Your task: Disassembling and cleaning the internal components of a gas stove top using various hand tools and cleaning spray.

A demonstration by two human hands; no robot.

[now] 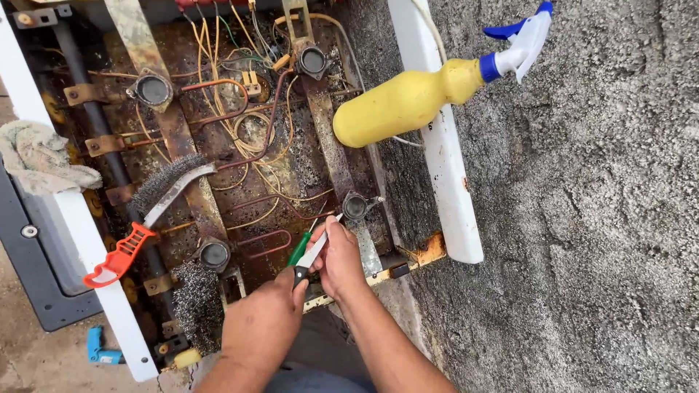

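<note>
Working: over an opened stove top (pixel 451 189), rusted inside, seen from the head camera.
Left hand (pixel 262 320): grip closed around the dark handle end of a knife (pixel 313 253), at the near edge of the stove.
Right hand (pixel 338 255): fingers closed on the knife's blade part and on a green-handled screwdriver (pixel 298 247) just beside it; both tools point up toward the burner base.
Burner base (pixel 355 207): a round dark cup at the near right of the stove's inside, just beyond the knife tip; whether the tip touches it cannot be told.
Other burner bases: one far left (pixel 151 89), one far right (pixel 313 61), one near left (pixel 214 255).
Wires (pixel 247 131): yellowish and reddish strands and thin copper tubes loop across the rusty floor between the cups.
Wire brush (pixel 145 211): orange handle, bristles up, lying slantwise across the left side.
Steel wool (pixel 196 302): a grey wad at the near left, by the near-left cup.
Spray bottle (pixel 429 91): yellow, with a blue and white trigger, lying on its side across the white right rim.
Rag (pixel 40 156): pale, bunched on the left rim.
Ground (pixel 582 218): rough grey concrete to the right of the stove.
</note>
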